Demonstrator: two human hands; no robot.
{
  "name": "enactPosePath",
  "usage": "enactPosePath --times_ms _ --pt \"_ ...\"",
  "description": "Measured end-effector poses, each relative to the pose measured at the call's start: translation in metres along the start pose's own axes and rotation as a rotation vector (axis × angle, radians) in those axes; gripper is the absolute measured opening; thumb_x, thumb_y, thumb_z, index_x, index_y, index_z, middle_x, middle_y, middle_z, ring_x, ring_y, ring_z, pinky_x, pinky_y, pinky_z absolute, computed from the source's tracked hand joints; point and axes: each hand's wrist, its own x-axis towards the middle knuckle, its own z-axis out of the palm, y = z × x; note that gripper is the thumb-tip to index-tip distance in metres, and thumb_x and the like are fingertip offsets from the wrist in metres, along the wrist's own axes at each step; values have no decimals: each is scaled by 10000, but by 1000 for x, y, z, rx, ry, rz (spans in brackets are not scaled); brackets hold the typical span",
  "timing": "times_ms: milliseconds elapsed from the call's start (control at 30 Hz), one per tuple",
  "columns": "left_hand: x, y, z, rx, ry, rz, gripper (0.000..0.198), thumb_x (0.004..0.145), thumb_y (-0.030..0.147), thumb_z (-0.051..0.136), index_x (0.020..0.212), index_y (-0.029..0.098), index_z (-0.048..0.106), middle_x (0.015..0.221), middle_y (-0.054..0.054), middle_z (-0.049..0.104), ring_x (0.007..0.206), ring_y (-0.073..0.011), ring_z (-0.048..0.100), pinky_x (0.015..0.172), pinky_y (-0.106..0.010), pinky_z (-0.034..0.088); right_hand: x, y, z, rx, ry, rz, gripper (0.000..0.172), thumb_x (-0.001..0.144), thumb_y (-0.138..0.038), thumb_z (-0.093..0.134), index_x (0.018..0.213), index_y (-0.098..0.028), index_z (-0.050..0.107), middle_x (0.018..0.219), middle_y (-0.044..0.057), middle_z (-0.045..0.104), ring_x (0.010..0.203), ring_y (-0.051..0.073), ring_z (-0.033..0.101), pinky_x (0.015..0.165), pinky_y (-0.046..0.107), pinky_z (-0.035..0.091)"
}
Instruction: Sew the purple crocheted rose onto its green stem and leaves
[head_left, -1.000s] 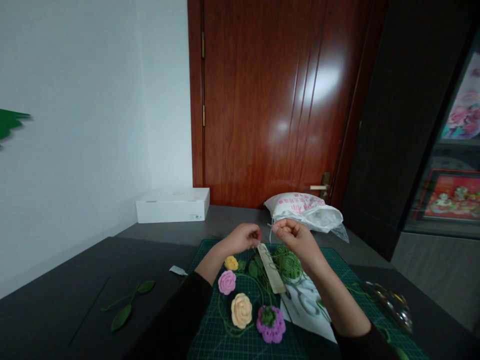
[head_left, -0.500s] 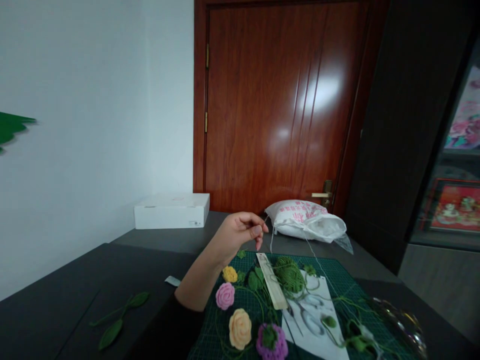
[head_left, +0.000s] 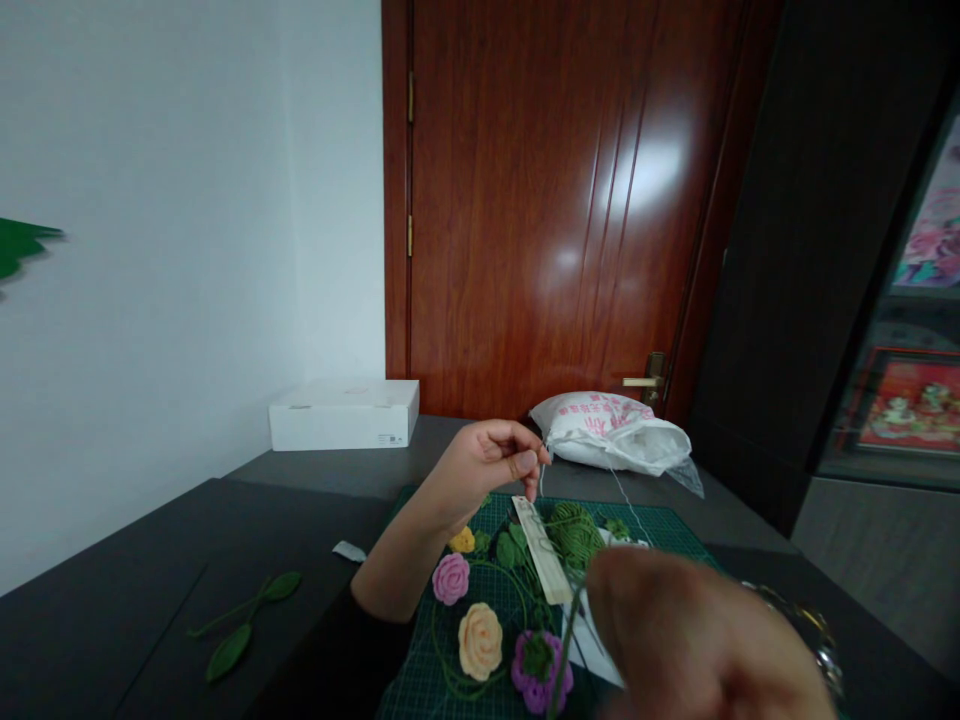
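Note:
My left hand (head_left: 495, 465) is raised over the far edge of the green cutting mat (head_left: 420, 690). Its thumb and forefinger are pinched together on something too thin to make out, close to a white string at the bag. My right hand (head_left: 697, 640), blurred and close to the camera, is closed at the lower right. A green strand (head_left: 568, 640) hangs at its fingers. Below lie a pink crocheted rose (head_left: 451, 579), a cream rose (head_left: 480, 641), a purple flower (head_left: 540, 672) and a yellow flower (head_left: 463, 540). A pale wooden ruler (head_left: 541, 550) lies beside a green yarn ball (head_left: 574, 535).
A white sack (head_left: 592, 430) with pink print lies at the back before the wooden door (head_left: 525, 200). At the back left is a white box (head_left: 341, 420). A leafy green sprig (head_left: 229, 652) rests on the dark table (head_left: 285, 520). My right hand hides part of a white sheet (head_left: 592, 655).
My right hand has come into view from the lower right with a green strand, covering the scissors picture on the sheet. My left hand has shifted slightly right, still pinched.

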Motion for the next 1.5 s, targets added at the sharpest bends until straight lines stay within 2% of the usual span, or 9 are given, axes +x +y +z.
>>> enactPosePath --times_ms 67,133,167,267,400,600,967,1500 --pt "-1 2 2 10 2 10 219 767 301 786 782 107 685 728 -20 643 575 -109 598 555 -241 500 35 -6 13 15 51 14 146 857 -403 714 806 -275 666 605 -24 521 497 133 438 428 250 343" --pt "-1 1 5 29 5 8 224 772 307 781 792 106 683 701 -10 630 576 -111 595 558 -244 504 61 -2 23 52 153 92 247 809 -447 737 734 -232 643 542 -73 341 471 104 292 433 239 235" --pt "-1 1 6 45 3 0 226 773 308 779 797 105 682 693 -6 626 571 -111 595 556 -246 504 69 2 26 77 158 126 273 791 -466 742 734 -216 647 540 -87 285 470 94 242 438 236 193" --pt "-1 -2 8 113 -5 -21 226 780 308 768 816 103 680 664 6 620 541 -102 590 549 -241 492 80 15 28 93 191 180 308 762 -487 745 751 -190 664 551 -99 235 487 90 183 462 244 141" --pt "0 -6 8 165 2 -26 229 789 321 753 837 107 685 671 3 630 552 -107 599 558 -244 491 77 22 22 40 226 158 280 782 -458 733 789 -181 696 560 -92 237 519 105 206 494 255 168" --pt "0 -7 9 163 22 -24 231 795 324 746 835 108 678 671 3 628 556 -112 598 565 -251 493 76 20 23 -8 233 142 269 790 -441 720 783 -173 711 552 -96 214 517 108 203 507 260 176" --pt "1 -8 10 208 35 -8 166 803 267 736 826 111 686 670 14 620 565 -97 595 568 -232 498 75 17 26 7 247 124 254 790 -416 696 693 -200 604 535 -101 238 499 102 216 495 253 186" --pt "2 -7 12 259 32 20 173 801 276 733 840 111 698 707 18 583 598 -99 578 582 -239 496 76 17 25 -30 217 147 242 796 -399 661 693 -203 562 567 -77 367 516 107 279 502 251 221"
